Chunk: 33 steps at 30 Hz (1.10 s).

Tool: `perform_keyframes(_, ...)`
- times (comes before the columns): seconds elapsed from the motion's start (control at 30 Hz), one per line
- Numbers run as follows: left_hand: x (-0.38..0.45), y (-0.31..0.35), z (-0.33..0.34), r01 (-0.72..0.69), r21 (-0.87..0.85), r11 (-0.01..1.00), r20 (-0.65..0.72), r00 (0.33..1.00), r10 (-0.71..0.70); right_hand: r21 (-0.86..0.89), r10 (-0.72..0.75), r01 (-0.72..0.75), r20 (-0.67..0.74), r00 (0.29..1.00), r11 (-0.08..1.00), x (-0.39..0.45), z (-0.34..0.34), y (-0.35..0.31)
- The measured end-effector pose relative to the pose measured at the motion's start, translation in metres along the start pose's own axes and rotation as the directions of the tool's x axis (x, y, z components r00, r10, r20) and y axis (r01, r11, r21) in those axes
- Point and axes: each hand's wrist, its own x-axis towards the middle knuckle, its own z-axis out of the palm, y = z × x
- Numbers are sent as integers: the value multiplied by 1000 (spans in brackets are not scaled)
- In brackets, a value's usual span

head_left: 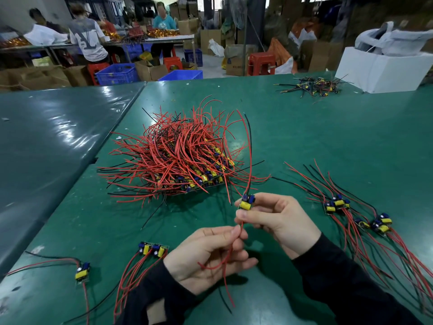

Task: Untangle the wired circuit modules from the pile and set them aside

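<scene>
A big tangled pile (180,158) of red and black wires with small yellow-and-blue circuit modules lies on the green table (304,141). My right hand (276,221) pinches one module (246,203) upright in front of the pile, its long red and black wires arching up over it. My left hand (210,252) pinches that module's lower red wires just below the right hand. Separated modules (356,214) lie in a group at the right with their wires spread out. Two joined modules (153,249) and a single module (82,273) lie at the left front.
A small heap of black-wired parts (311,86) lies far right, beside a white box (384,69). A second, glossy table (54,137) adjoins on the left. People work at benches in the background among blue crates and cardboard boxes.
</scene>
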Motion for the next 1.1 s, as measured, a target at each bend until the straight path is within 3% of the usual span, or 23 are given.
perform_keyframes(0.17, 1, -8, 7, -201, 198, 959, -31, 977, 211, 34, 8, -2, -179, 984, 999, 3, -6, -3)
perform_keyframes(0.57, -4, -9, 6, -261, 394, 881, 175, 963, 207, 84, 1, 36, -407, 913, 996, 8, -22, -13)
perform_keyframes(0.83, -5, -10, 8, -412, 618, 670, 295, 911, 289, 165, 41, 36, -441, 896, 986, 7, -24, -13)
perform_keyframes(0.93, -6, -9, 7, -371, 631, 681, 245, 928, 279, 249, 73, 35, -411, 909, 968, 6, -22, -16)
perform_keyframes(1.1, 0, -9, 1, -191, 599, 778, -16, 968, 250, 364, 109, 20, -331, 937, 931, 3, -17, -19)
